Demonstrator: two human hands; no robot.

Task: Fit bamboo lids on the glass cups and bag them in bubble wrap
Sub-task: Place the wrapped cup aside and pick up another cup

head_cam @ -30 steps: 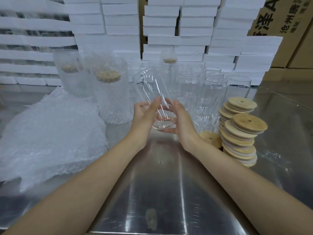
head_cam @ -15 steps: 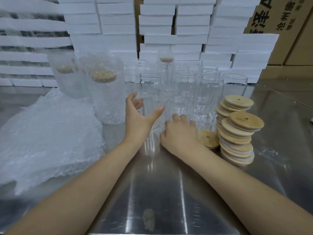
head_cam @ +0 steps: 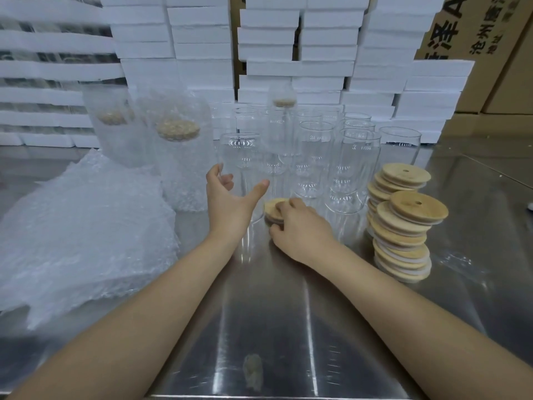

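The left hand curls its fingers round a glass cup standing on the tabletop. At the cup's 4 o'clock, the right hand grasps a bamboo lid. Bare cups crowd in at 2 o'clock, lid stacks stand at 3, and bubble wrap lies at 9.

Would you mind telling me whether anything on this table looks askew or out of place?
The lid stacks at the right are askew: lids sit offset and tilted, so the columns lean. A dull smudge marks the steel table near its front edge. The glasses stand upright; nothing looks spilled or broken.
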